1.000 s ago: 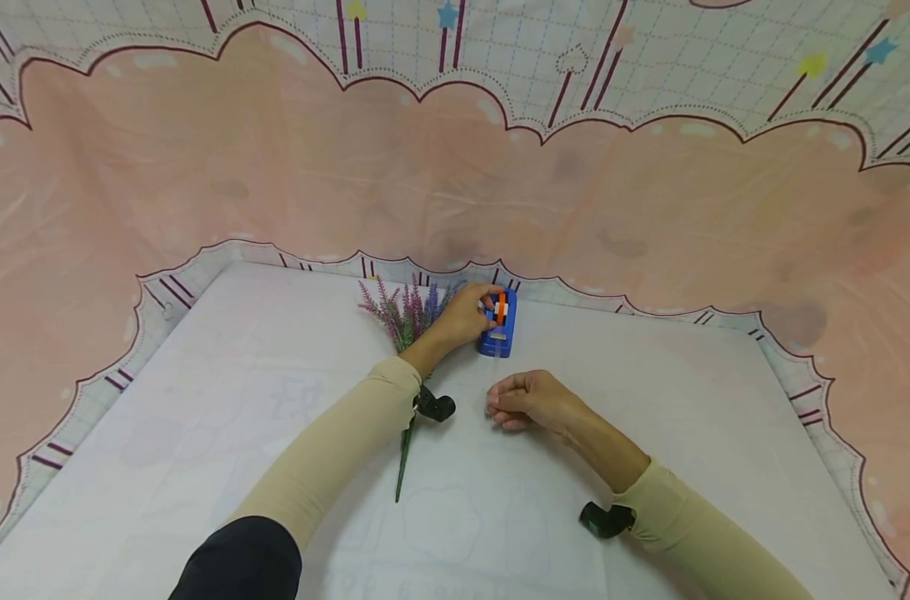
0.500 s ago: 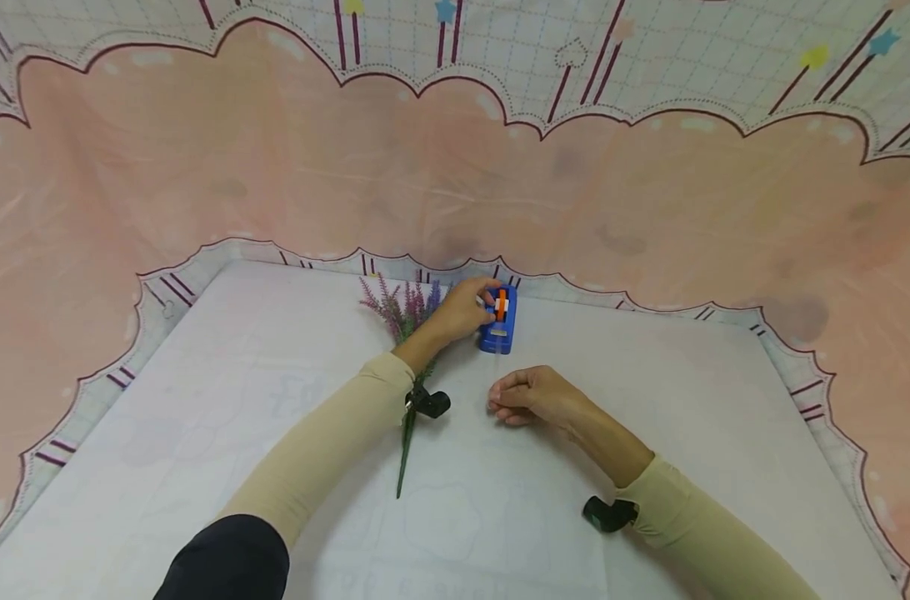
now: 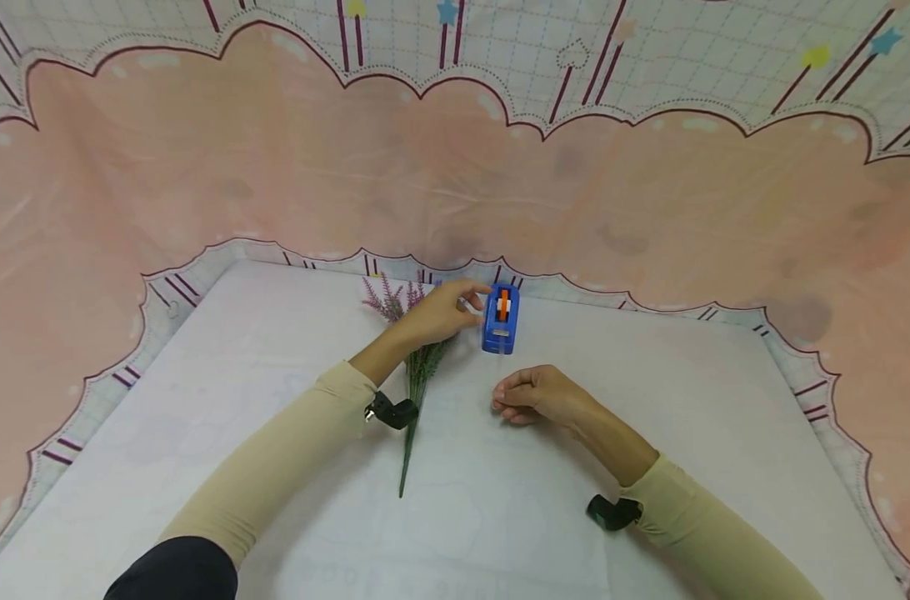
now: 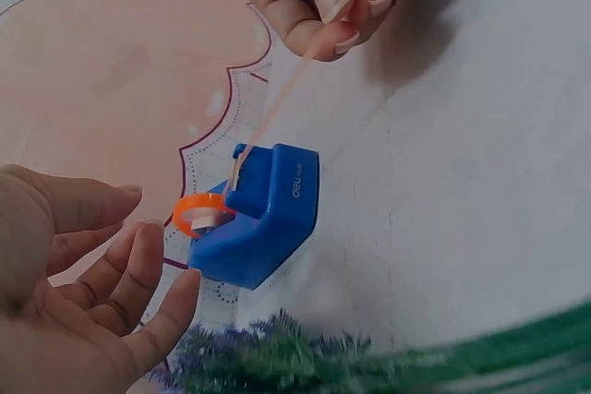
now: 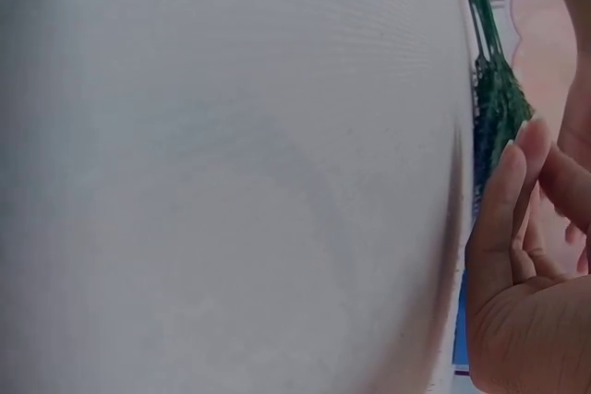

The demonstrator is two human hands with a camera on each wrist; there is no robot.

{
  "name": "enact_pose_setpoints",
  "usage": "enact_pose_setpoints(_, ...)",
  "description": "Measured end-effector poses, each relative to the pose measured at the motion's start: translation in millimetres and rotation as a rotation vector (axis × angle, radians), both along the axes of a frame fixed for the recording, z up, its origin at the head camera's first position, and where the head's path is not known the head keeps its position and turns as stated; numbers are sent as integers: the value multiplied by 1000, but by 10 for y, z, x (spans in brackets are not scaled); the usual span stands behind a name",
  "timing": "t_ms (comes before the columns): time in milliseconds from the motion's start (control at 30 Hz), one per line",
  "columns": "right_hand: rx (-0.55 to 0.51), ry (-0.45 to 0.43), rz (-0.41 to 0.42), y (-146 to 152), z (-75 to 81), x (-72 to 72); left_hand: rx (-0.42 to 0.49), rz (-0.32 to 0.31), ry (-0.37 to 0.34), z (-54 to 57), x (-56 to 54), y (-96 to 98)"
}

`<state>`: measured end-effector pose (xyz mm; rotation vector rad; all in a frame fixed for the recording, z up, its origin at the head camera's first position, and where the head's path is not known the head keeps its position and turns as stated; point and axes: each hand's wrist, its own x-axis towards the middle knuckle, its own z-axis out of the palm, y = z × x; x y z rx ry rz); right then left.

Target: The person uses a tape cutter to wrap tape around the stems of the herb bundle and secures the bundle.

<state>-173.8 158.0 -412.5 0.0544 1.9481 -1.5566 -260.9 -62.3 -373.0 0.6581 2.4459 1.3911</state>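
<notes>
A blue tape dispenser [image 3: 500, 321] with an orange roll [image 4: 201, 213] stands near the back of the white table. From its cutter a strip of clear tape [image 4: 277, 106] stretches to my right hand [image 3: 539, 395], whose thumb and fingertips pinch the end. My left hand [image 3: 442, 314] is beside the dispenser, fingers loosely bent and apart from it in the left wrist view, holding nothing. Under the left forearm lies a bunch of artificial lavender [image 3: 416, 375], purple and pink flowers on green stems, its tops partly hidden by that hand.
The white table [image 3: 290, 350] has its back edge just behind the dispenser. Beyond it hangs a pink and white patterned cloth [image 3: 395, 183]. A dark wrist camera [image 3: 392, 411] sits at the left cuff, over the lavender stems.
My left hand has let go of the dispenser's roll area and moved a little left, away from it. My right hand stays nearly still, still pinching the tape.
</notes>
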Motion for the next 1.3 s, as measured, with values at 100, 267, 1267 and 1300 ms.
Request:
enact_pose_setpoints(100, 1, 5, 9, 2, 7, -5, -15, -8, 22, 1, 65, -119)
enact_pose_setpoints(267, -4, 14, 23, 5, 14, -11, -44, -8, 25, 9, 204, -329)
enact_pose_setpoints(1267, 7, 22, 43, 9, 27, -9, -91, -113, -227, -244, 902, -1015)
enact_pose_setpoints(1300, 6, 22, 44, 10, 22, -12, -81, -99, -232, -255, 909, -1008)
